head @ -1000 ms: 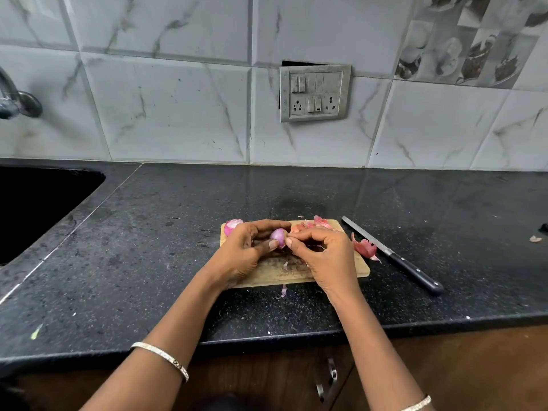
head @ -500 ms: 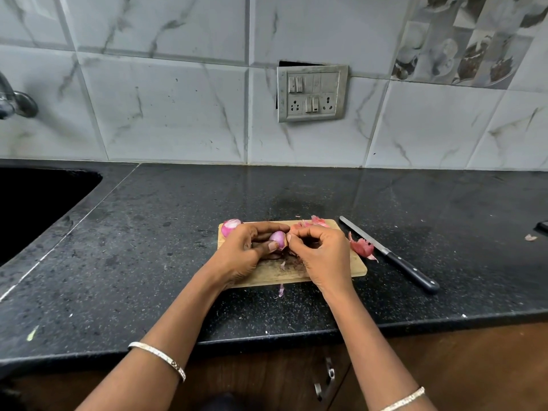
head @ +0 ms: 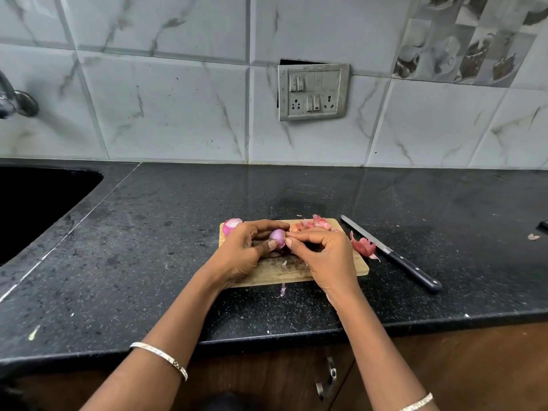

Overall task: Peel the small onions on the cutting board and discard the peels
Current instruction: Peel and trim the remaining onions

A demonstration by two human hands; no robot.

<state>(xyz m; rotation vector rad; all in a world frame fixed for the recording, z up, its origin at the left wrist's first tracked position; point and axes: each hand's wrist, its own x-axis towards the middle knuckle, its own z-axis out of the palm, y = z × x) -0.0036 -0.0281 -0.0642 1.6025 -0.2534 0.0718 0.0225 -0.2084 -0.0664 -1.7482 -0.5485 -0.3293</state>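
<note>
Head view shows us a job we judge to be midway, taking first the wooden cutting board (head: 275,272), which lies on the counter near its front edge with both hands meeting above it. Our left hand (head: 240,250) has its fingers and thumb curled round the held onion (head: 277,235), cradling it just over the middle of the board, and its surface looks smooth and glossy purple, so most of its skin seems gone. Our right hand (head: 326,256) has thumb and forefinger pinched together at that onion's right end; whether they grip a last flap of skin is too small to tell. A second onion (head: 231,225) sits at the board's far left corner, partly behind the left hand, and looks peeled or nearly so. What remains, we think, is the discarding: a pile of peels (head: 317,223) lies along the board's far right, a larger curl of peel (head: 363,246) hangs at its right edge, and a thin strip (head: 282,290) lies on the counter just off the front edge. Around this, a wall (head: 163,108) of grey marbled tiles backs a black speckled countertop (head: 148,247), with a dark sink (head: 35,209) at the left under a tap (head: 14,103). A switch plate (head: 312,91) is set in the tiles, and a black-handled knife (head: 391,253) lies just right of the board.
</note>
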